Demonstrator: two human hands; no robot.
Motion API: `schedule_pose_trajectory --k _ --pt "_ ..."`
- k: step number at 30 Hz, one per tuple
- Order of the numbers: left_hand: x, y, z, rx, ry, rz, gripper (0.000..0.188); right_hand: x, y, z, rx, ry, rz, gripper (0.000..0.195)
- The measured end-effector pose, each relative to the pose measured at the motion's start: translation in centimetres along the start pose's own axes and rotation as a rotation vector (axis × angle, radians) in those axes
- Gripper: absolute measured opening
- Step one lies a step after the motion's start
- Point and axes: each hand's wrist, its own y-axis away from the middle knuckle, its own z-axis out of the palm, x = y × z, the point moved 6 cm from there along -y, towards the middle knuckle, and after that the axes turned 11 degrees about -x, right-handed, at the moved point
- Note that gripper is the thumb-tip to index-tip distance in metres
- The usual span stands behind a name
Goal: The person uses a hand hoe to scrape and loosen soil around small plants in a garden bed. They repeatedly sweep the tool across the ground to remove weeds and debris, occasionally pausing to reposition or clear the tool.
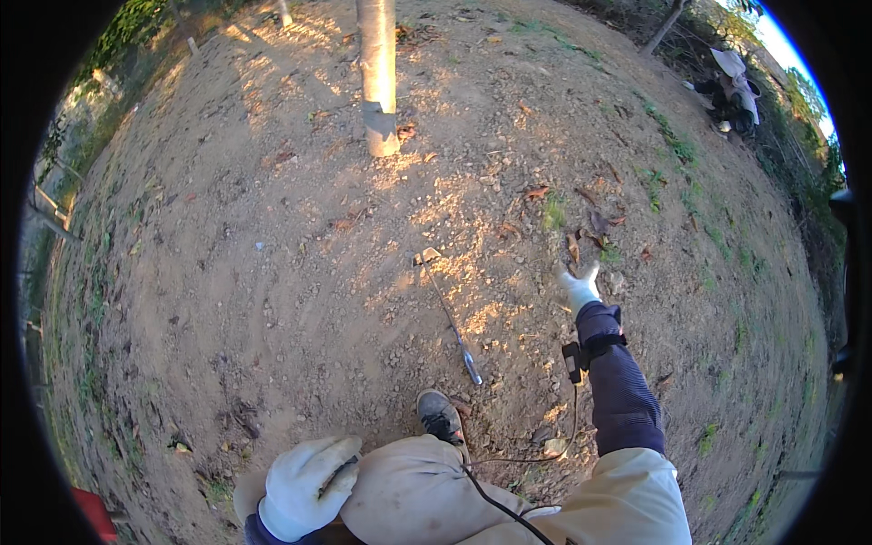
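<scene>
My right hand (579,283), in a white glove, reaches out low over the soil with thumb and fingers spread. Nothing shows in it. Just beyond its fingers lie curled dry leaves (574,246). My left hand (306,480), also gloved, is by my bent knee (409,477). Its fingers are curled and a dark patch shows at the palm side; whether that is dirt or a held thing, I cannot tell. Between my shoe (439,415) and the tree trunk lies a hand tool (449,320) with a thin shaft and a bluish grip, its head partly lost against the soil.
A tree trunk (379,82) rises ahead. At the far right, a person (736,95) in a wide hat crouches beside brush. A cable (504,507) runs across my lap towards a device (572,361) strapped to my right forearm. Something red (94,514) stands at lower left.
</scene>
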Motion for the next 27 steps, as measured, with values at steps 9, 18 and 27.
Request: schedule_pose_trajectory --k 9,18,27 --pt "-3.6 6.7 -5.8 0.333 0.02 -0.362 0.013 12.9 11.6 18.7 -0.649 1.103 0.164 0.065" --pt "-6.5 17.7 -5.4 0.553 0.345 -0.649 0.018 13.1 8.7 21.3 -0.775 0.606 0.203 0.059" --pt "-9.8 25.8 -1.4 0.489 0.632 -0.861 0.026 14.7 11.0 26.0 -0.576 0.763 0.095 0.052"
